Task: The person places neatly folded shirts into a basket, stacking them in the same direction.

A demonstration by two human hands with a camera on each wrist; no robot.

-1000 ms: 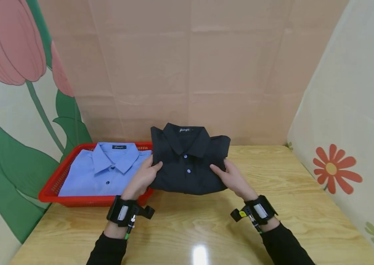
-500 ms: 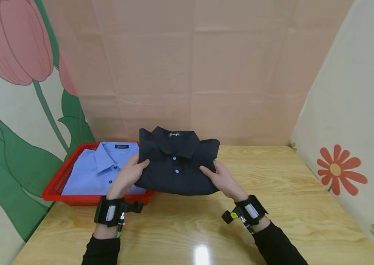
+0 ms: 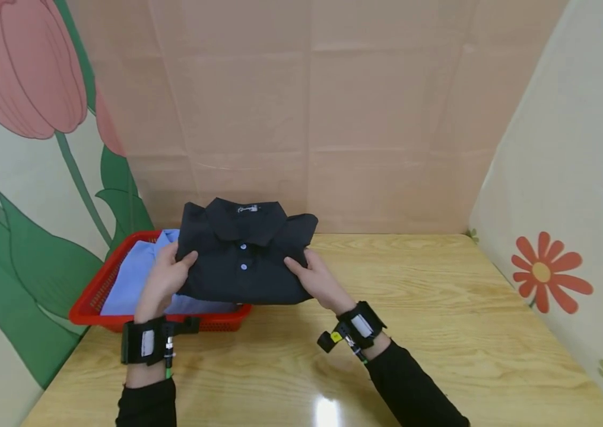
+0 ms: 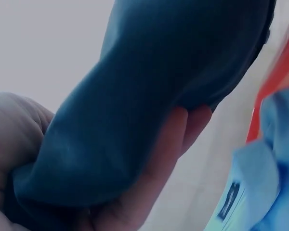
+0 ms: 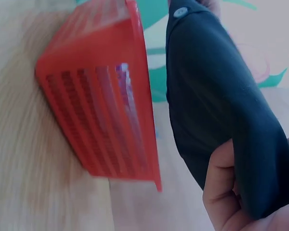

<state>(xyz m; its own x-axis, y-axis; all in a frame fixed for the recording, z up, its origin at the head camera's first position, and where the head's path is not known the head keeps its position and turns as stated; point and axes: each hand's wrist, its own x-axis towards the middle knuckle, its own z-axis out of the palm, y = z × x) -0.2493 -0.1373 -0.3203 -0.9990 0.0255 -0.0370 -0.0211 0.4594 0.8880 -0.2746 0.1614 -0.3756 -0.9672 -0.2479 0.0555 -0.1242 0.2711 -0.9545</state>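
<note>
A folded black shirt (image 3: 243, 267), collar toward the back wall, is held up between my two hands. My left hand (image 3: 165, 276) grips its left side, thumb on top and fingers underneath, as the left wrist view shows. On the opposite side my right hand (image 3: 320, 279) grips it the same way, its curled fingers (image 5: 220, 178) under the cloth in the right wrist view. The black shirt overlaps the right part of a red plastic basket (image 3: 93, 302). Inside that basket lies a folded light blue shirt (image 3: 130, 284), its collar mostly hidden behind the black one.
The basket stands at the left of a wooden table (image 3: 440, 332). A pinkish-brown sheet (image 3: 301, 118) hangs behind the table, and flower-printed panels (image 3: 547, 178) flank it. Each wrist wears a black strap with a small camera.
Both hands have carried the black shirt leftward, from beside the basket to over its right part. More of the blue shirt is now covered from view.
</note>
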